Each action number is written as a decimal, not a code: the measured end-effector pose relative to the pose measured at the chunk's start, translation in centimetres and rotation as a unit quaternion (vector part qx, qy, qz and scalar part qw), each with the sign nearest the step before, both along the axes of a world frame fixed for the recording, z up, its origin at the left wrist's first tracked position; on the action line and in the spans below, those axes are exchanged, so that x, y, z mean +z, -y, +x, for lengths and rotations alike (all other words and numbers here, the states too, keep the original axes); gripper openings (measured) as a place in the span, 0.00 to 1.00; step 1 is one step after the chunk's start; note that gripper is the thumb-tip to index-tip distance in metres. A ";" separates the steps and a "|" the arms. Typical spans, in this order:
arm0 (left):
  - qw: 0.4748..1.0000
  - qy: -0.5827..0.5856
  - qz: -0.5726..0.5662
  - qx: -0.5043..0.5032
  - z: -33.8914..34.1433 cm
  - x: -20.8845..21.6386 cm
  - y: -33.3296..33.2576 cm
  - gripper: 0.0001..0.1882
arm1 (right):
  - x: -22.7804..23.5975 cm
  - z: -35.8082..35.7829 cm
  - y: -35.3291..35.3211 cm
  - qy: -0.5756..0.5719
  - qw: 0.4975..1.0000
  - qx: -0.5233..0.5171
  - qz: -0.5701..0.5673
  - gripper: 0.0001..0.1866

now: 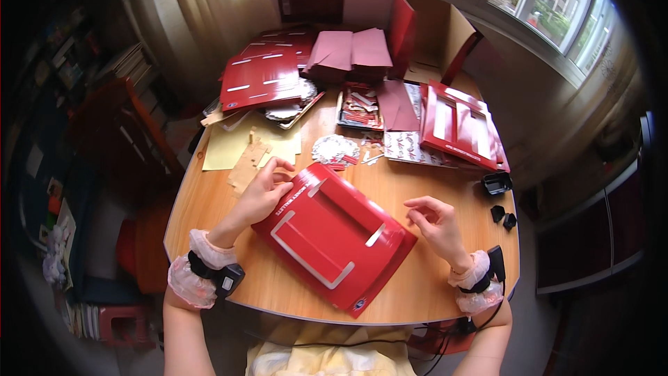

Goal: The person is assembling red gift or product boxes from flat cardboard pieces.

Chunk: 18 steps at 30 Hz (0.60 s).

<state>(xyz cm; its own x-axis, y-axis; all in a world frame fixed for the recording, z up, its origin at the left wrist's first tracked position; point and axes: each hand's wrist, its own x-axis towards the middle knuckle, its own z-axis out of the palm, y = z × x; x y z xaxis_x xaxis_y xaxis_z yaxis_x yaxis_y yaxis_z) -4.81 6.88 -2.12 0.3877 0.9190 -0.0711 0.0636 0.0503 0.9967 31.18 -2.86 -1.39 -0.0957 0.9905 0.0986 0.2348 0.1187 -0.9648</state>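
Note:
A glossy red card sleeve [341, 237] lies tilted across the near middle of the table, its slots edged in white and its right side bent up. My left hand [268, 191] is closed on its upper left edge, thumb and fingers together there. Just off the sleeve's right edge, my right hand [437, 226] hovers with fingers loosely curled and apart, holding nothing. Beyond the sleeve is a heap of white paper pieces [336, 148], with small red and white strips beside it.
Red card sheets [261, 73] are stacked at the back left, near pink paper stacks [351, 49]. A tray of scraps [360, 108] stands mid-table. More red sleeves [459, 125] lie right, a cardboard box [431, 35] behind. Yellow paper [223, 143] lies left; small black parts [497, 182] sit right.

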 end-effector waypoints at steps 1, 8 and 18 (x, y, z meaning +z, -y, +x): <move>1.000 0.012 -0.002 -0.002 0.3 0.4 0.2 0.14 | -0.5 0.6 -0.3 0.043 0.998 -0.017 0.036 0.10; 0.998 0.048 -0.010 -0.038 0.8 1.7 0.9 0.15 | 0.0 -1.3 0.7 -0.011 0.994 0.064 -0.088 0.17; 0.997 0.069 0.029 0.003 1.3 1.1 0.4 0.15 | 0.8 -0.8 0.5 -0.185 0.968 0.110 -0.129 0.22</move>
